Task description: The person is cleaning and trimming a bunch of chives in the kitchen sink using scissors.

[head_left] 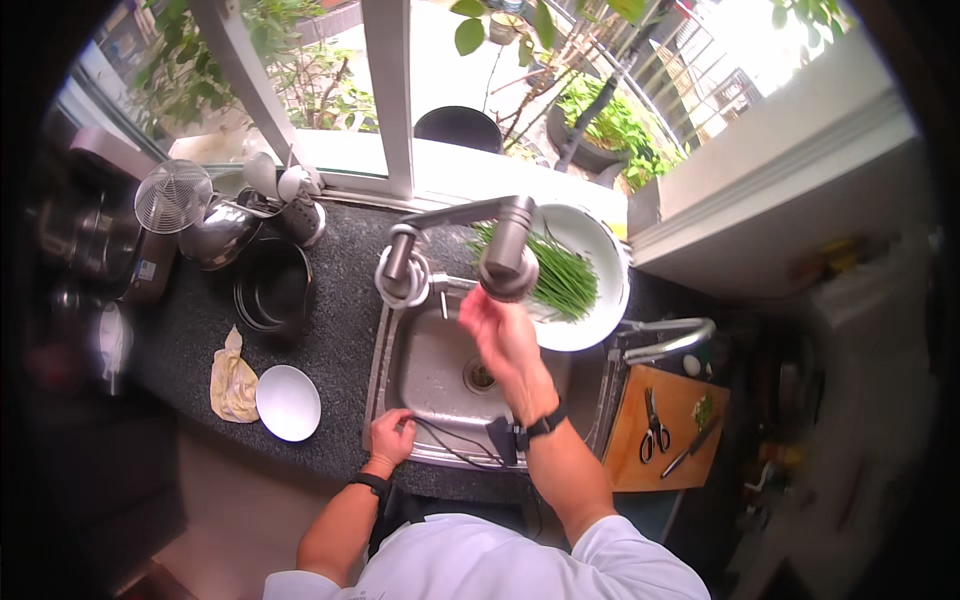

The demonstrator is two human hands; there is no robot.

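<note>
My right hand reaches over the stainless steel sink, its fingertips beside the faucet's spray head. The faucet partly hides those fingers, so a touch cannot be made out. At the sink's front left corner my left hand rests with bent fingers on the rim. A thin black cable passes close to its fingertips and runs toward my right wrist; whether the fingers hold it is unclear. Behind the faucet, a white bowl contains long green chives or similar stalks.
A wooden cutting board on the right bears scissors, a knife and chopped greens. Left of the sink are a small white bowl, a crumpled cloth and a dark pot. A chrome spout projects at right.
</note>
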